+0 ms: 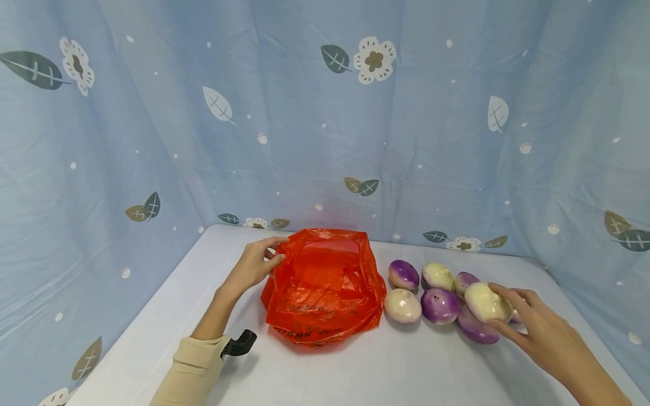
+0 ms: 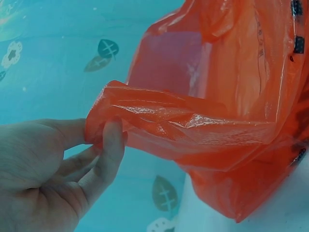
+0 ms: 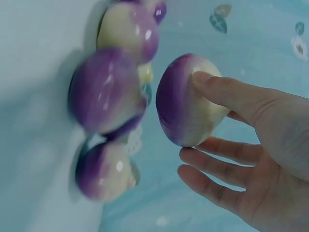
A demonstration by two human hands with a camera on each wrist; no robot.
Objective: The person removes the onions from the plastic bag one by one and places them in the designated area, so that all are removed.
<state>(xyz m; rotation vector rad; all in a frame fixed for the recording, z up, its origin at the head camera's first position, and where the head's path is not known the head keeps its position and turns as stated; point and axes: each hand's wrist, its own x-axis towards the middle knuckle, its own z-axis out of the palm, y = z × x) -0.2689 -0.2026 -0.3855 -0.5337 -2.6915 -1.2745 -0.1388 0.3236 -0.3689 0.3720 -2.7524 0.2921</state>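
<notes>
A red plastic bag (image 1: pixel 325 282) with dark print stands with its mouth open on the white table. My left hand (image 1: pixel 256 262) pinches the left edge of its rim between thumb and fingers; the left wrist view shows the film (image 2: pixel 159 116) stretched from the fingertips. At the right, my right hand (image 1: pixel 538 324) grips a purple-and-white turnip (image 3: pixel 186 101), held above the others with the thumb on one side and fingers on the other. Several more turnips lie in a cluster between bag and right hand, among them a purple one (image 1: pixel 440 306) and a pale one (image 1: pixel 403 306).
The white table (image 1: pixel 396 372) reaches back to a blue curtain (image 1: pixel 304 113) with leaf and flower prints, which also hangs on both sides. A black strap piece (image 1: pixel 238 343) sticks out from the left sleeve cuff.
</notes>
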